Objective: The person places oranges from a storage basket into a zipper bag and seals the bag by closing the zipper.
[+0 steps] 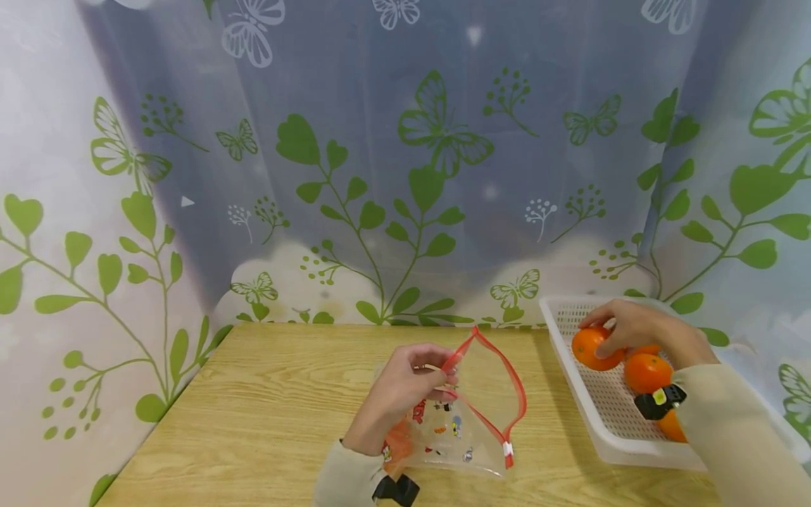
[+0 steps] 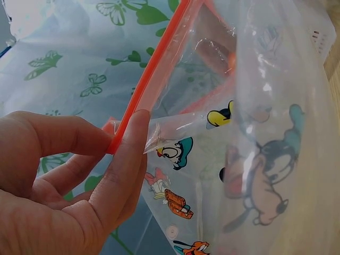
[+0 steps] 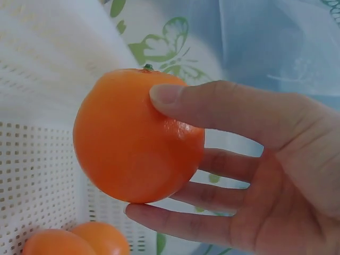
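My left hand (image 1: 405,380) pinches the red zip edge of a clear zip bag (image 1: 465,451) at one side of its open mouth. Cartoon figures are printed on the bag, and a white slider (image 1: 507,449) sits at the end of the zip. Something orange (image 1: 398,445) shows through the plastic beside the left wrist; its shape is partly hidden. My right hand (image 1: 643,331) grips an orange (image 3: 135,141) between thumb and fingers, over the white basket (image 1: 592,422). More oranges (image 1: 648,373) lie in the basket under that hand, partly covered by the forearm.
The basket has perforated sides and stands at the right of the wooden table (image 1: 253,408). A curtain (image 1: 443,232) printed with leaves and butterflies hangs along the back and both sides.
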Motion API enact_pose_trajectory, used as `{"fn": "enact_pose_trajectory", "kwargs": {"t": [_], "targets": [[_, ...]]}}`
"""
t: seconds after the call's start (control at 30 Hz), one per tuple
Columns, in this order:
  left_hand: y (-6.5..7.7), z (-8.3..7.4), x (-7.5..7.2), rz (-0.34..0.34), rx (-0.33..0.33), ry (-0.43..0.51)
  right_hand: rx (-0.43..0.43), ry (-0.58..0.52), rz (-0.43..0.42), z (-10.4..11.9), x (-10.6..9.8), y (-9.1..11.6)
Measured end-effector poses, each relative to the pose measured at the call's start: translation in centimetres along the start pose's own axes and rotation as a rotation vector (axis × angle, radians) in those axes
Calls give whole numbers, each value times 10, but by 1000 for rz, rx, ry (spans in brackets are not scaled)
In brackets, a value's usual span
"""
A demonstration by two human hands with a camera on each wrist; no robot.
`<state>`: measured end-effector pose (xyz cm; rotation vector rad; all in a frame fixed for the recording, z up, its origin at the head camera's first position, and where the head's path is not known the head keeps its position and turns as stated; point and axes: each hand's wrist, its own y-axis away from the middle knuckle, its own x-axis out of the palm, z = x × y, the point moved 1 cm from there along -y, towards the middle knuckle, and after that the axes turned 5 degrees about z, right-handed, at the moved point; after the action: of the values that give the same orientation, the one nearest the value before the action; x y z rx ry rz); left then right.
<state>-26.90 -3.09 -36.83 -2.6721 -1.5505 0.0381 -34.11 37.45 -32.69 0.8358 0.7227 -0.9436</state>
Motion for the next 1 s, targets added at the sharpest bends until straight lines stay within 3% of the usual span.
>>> {"fn": "enact_pose_trajectory", "kwargs": {"t": [0.2, 0.5, 1.0], "targets": [[0, 1, 1, -6, -11, -3, -65, -5, -14, 10, 1, 7], [-1, 1, 1, -2, -13, 1, -119, 121, -88, 26, 3, 21], [-1, 0, 1, -1, -11, -10, -187, 129, -156, 52, 20, 33]]}}
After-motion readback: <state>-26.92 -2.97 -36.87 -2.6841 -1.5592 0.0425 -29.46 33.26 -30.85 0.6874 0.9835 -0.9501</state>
